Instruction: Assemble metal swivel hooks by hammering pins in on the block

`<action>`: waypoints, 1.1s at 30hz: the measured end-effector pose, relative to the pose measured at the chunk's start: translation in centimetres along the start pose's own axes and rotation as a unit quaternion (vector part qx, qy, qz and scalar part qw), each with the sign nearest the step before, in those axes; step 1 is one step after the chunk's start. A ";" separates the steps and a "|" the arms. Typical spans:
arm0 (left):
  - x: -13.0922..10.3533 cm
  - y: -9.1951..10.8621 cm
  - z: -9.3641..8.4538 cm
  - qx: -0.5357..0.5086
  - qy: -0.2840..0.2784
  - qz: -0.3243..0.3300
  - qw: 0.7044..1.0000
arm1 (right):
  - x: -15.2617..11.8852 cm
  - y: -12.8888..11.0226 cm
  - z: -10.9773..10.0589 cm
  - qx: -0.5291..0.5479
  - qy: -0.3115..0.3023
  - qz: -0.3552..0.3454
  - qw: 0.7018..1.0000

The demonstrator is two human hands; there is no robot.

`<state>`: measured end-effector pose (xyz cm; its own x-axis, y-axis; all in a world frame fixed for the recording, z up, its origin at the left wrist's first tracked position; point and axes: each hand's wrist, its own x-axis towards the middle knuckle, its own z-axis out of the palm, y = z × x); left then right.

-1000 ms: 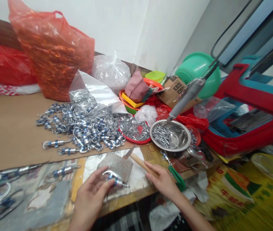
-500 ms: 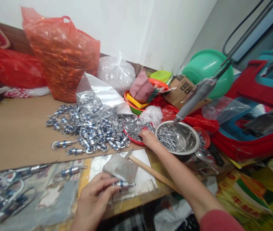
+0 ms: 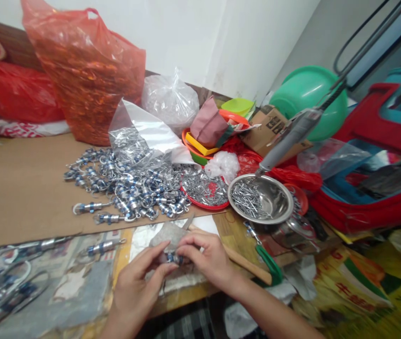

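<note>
My left hand pinches a small silver metal fitting with blue bands between thumb and fingers. At the fitting's right end, my right hand has its thumb and fingertips pressed together; whatever they hold is hidden. Just behind both hands lies a grey metal block on white paper. A hammer with a wooden handle passes beneath my right hand. Beyond it, a red plate carries many small flat metal pieces.
A heap of similar banded fittings lies on cardboard, with more at lower left. A steel bowl holds metal pins. Above it hangs a grey-handled tool. A green-handled object is at the table's right edge. Plastic bags line the wall.
My right hand has come back from the red plate to the fitting in my left hand. The left hand keeps its hold. The view has shifted slightly.
</note>
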<state>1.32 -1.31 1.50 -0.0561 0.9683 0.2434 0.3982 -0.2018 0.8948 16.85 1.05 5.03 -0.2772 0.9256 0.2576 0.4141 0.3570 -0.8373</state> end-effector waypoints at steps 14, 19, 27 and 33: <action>-0.2 2.0 -0.7 -0.099 -0.047 -0.025 0.994 | -2.3 -0.2 -0.2 0.019 0.045 -0.083 0.995; 0.1 2.8 -1.2 -0.065 -0.080 -0.017 0.995 | -3.5 0.7 -1.1 -0.126 0.035 -0.275 0.953; 0.2 2.9 -1.6 -0.032 -0.071 -0.001 0.997 | -3.2 0.6 -1.0 -0.096 0.036 -0.262 0.959; -0.1 2.3 -1.3 -0.103 -0.083 -0.134 0.982 | -3.0 -0.1 0.3 -0.026 0.084 -0.158 0.984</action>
<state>1.07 -2.08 4.05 0.0222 0.9979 -0.0609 0.1948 0.0554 0.9793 17.37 -1.82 4.13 -0.2535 0.7738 0.5805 0.3749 0.6318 -0.6784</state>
